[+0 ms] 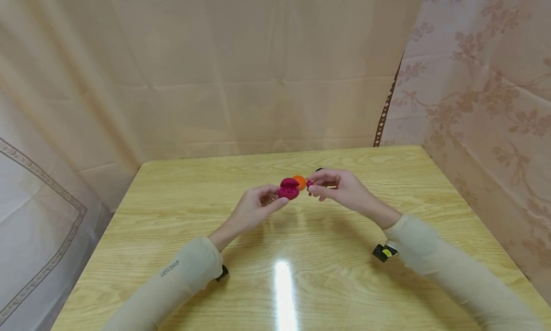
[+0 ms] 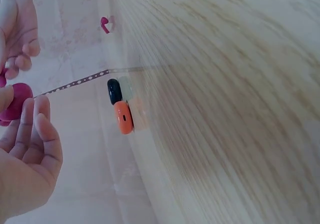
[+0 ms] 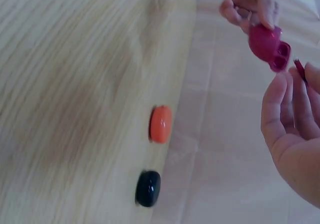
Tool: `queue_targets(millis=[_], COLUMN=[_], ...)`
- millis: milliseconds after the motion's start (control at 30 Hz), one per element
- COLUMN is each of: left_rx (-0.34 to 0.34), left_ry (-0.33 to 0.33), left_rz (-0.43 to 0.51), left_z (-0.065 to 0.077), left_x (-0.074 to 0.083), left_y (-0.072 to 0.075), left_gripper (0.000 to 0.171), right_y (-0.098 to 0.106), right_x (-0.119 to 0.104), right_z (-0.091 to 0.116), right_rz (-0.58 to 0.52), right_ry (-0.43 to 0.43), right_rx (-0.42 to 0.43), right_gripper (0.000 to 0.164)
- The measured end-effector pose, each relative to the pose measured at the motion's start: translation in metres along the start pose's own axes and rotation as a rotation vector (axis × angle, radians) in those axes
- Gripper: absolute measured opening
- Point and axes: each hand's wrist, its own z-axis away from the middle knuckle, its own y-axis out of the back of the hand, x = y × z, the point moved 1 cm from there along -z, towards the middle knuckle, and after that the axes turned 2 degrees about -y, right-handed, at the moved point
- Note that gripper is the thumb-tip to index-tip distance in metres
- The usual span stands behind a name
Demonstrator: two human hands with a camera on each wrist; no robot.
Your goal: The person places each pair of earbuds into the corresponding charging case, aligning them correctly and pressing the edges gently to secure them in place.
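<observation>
Above the table, my left hand [image 1: 254, 209] holds a magenta earbud charging case [image 1: 288, 193] between thumb and fingers, its lid raised. Two wells show inside it in the right wrist view. Just to the right, my right hand [image 1: 346, 191] pinches a magenta earbud [image 1: 309, 184] between thumb and fingertips, a small gap away from the case. The earbud's stem [image 3: 300, 69] points toward the case in the right wrist view. Another magenta earbud [image 2: 104, 24] lies on the table in the left wrist view; I cannot make it out in the head view.
An orange case [image 1: 300, 182] and a black case [image 3: 148, 188] rest side by side on the wooden table [image 1: 181, 197], beyond the hands. In the head view my right hand mostly covers the black one. Beige curtains [image 1: 258, 72] hang behind the table.
</observation>
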Motion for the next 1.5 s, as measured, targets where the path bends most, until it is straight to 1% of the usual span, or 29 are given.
queue_targets(millis=[133, 267, 400, 467, 567, 867, 967, 1100, 1200, 1367, 1500], left_rx=[0.055, 0.1, 0.133, 0.142, 0.152, 0.169, 0.173, 0.174, 0.175, 0.186, 0.192], left_ry=[-0.034, -0.103, -0.195, -0.237, -0.276, -0.321, -0.335, -0.34, -0.334, -0.326, -0.318], left_rz=[0.015, -0.01, -0.067, -0.097, -0.134, -0.187, -0.218, -0.245, -0.245, -0.237, -0.225], left_z=[0.0, 0.0, 0.0, 0.0, 0.0, 0.0, 0.0, 0.0, 0.0, 0.001, 0.001], left_x=[0.003, 0.006, 0.007, 0.008, 0.008, 0.009, 0.009, 0.009, 0.008, 0.008, 0.009], left_y=[-0.002, -0.003, -0.005, -0.006, -0.007, -0.007, -0.007, -0.006, -0.006, -0.005, -0.005], left_gripper=[0.023, 0.02, 0.018, 0.018, 0.017, 0.017, 0.018, 0.019, 0.018, 0.018, 0.017], right_y=[-0.01, -0.018, -0.024, -0.027, -0.03, -0.035, -0.037, -0.038, -0.038, -0.038, -0.039], right_x=[0.001, 0.0, 0.002, 0.003, 0.004, 0.003, 0.004, 0.005, 0.006, 0.007, 0.009], right_z=[-0.005, -0.008, -0.012, -0.013, -0.014, -0.015, -0.015, -0.016, -0.015, -0.014, -0.014], right_rz=[-0.1, -0.165, -0.21, -0.225, -0.228, -0.186, -0.152, -0.126, -0.111, -0.072, -0.064], right_ry=[-0.045, -0.067, -0.042, -0.026, -0.008, 0.003, -0.005, -0.02, -0.018, 0.03, 0.085], right_rx=[0.06, 0.109, 0.151, 0.172, 0.188, 0.194, 0.192, 0.184, 0.17, 0.148, 0.155], right_gripper=[0.027, 0.029, 0.031, 0.03, 0.027, 0.022, 0.021, 0.02, 0.021, 0.022, 0.021])
